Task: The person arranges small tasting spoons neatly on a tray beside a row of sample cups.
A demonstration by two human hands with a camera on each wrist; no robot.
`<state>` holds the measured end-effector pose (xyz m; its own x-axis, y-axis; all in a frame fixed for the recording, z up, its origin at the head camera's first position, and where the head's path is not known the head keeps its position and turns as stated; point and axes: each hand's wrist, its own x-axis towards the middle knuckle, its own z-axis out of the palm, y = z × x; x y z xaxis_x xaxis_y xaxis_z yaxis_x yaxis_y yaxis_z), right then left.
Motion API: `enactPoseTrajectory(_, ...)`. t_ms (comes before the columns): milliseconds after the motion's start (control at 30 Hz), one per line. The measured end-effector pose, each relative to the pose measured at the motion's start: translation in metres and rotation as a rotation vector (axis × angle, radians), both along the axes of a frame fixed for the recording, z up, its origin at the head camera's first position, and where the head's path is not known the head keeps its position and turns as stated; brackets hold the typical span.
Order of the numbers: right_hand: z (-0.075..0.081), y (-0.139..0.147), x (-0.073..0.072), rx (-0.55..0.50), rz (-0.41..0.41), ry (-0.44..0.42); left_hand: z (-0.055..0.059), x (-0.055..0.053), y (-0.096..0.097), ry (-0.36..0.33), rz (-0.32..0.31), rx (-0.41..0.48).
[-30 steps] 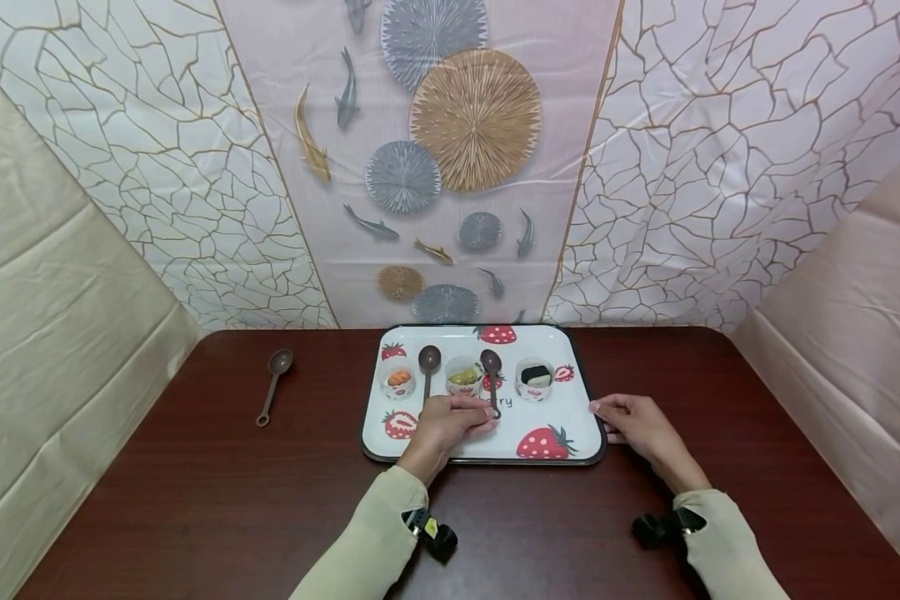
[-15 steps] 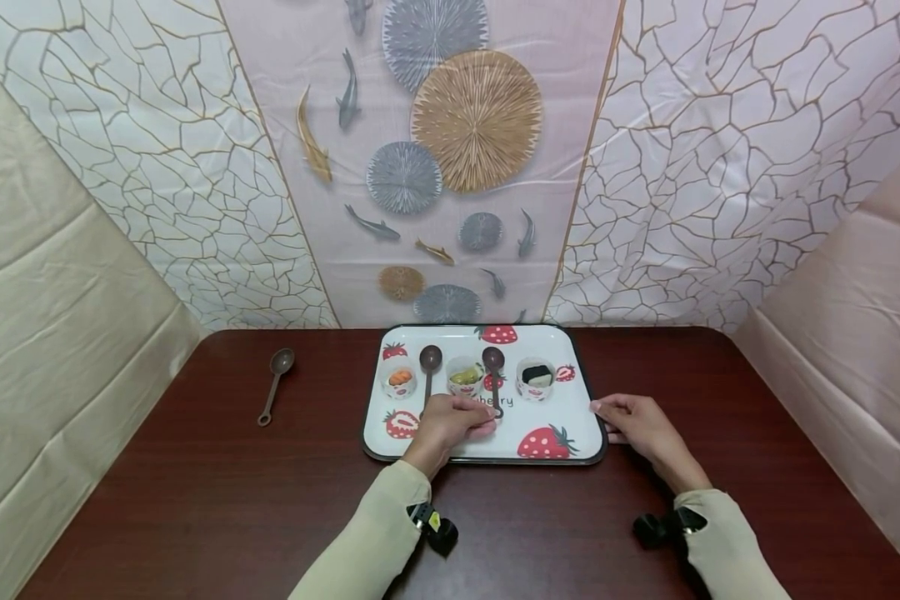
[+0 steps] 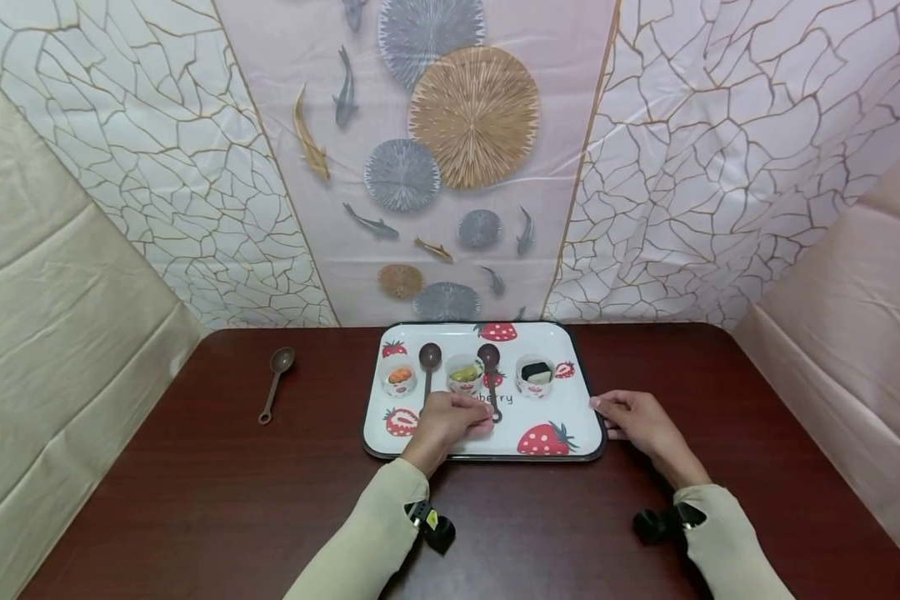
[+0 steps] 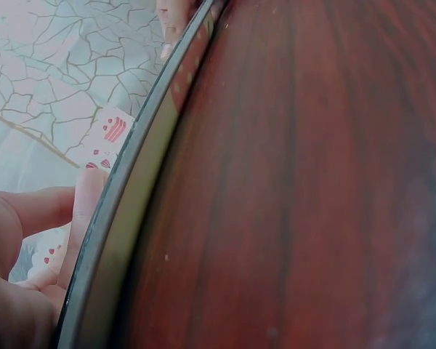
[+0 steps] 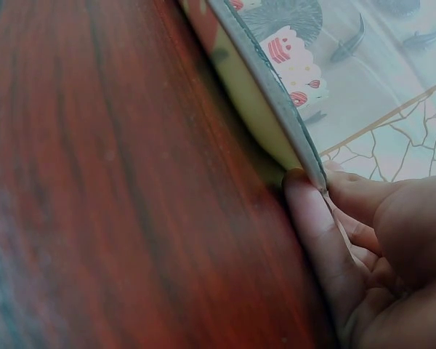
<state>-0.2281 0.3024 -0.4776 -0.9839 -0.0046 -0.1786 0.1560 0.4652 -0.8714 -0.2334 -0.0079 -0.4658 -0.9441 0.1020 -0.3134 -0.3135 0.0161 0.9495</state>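
Partly, the left hand (image 3: 448, 423) hides a spoon (image 3: 429, 367) — grip unclear; the right hand (image 3: 639, 422) pinches the tray (image 3: 459, 336).

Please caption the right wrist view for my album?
Right hand pinching the edge of a strawberry-print tray on a reddish-brown table.

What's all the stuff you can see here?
strawberry tray: 1, white, dark rim, on table
cups: 3, white and red, in a row on tray
sushi-like pieces: 3, orange, yellow-green, black-and-white, one per cup
tray spoons: 2, brown, between cups
loose spoon: 1, brown, left of tray
table: 1, reddish brown, underneath
backdrop: 1, white and pink, behind
side cloths: 2, beige, both sides
wrist cameras: 2, black, one per wrist
sleeves: 2, cream, on arms
left hand: 1, at right tray spoon's handle
right hand: 1, pinching tray's right edge
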Motion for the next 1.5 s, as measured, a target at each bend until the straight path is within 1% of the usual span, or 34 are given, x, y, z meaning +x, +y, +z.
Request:
enactPoseTrajectory(133,0.002,0.000,0.000,0.008,0.006,-0.003,0.003,0.001,0.000,0.007,-0.010,0.008)
enactPoseTrajectory(333,0.004,0.001,-0.001,0.019,0.007,0.010,0.010,0.001,-0.003,0.048,-0.032,0.017)
enactPoseTrajectory(533,0.004,-0.001,-0.003,0.008,0.014,0.008,0.012,0.002,-0.008,0.079,-0.042,-0.019)
enactPoseTrajectory(800,0.002,-0.001,-0.003,0.000,0.003,-0.002,0.017,0.003,-0.016,0.121,-0.083,-0.041)
enactPoseTrajectory(900,0.002,-0.001,-0.002,-0.003,0.002,-0.007,0.020,0.003,-0.023,0.138,-0.089,-0.077)
enactPoseTrajectory(1033,0.004,-0.001,-0.002,0.003,0.002,-0.002,0.023,0.003,-0.032,0.179,-0.096,-0.121)
enactPoseTrajectory(1200,0.005,0.000,-0.001,0.006,0.001,0.006,0.027,0.005,-0.043,0.256,-0.100,-0.171)
enactPoseTrajectory(1333,0.003,0.000,0.000,0.006,-0.001,0.007,0.029,0.009,-0.051,0.305,-0.095,-0.231)
enactPoseTrajectory(1500,0.001,-0.001,0.001,0.005,-0.002,0.008,0.032,0.013,-0.059,0.328,-0.066,-0.305)
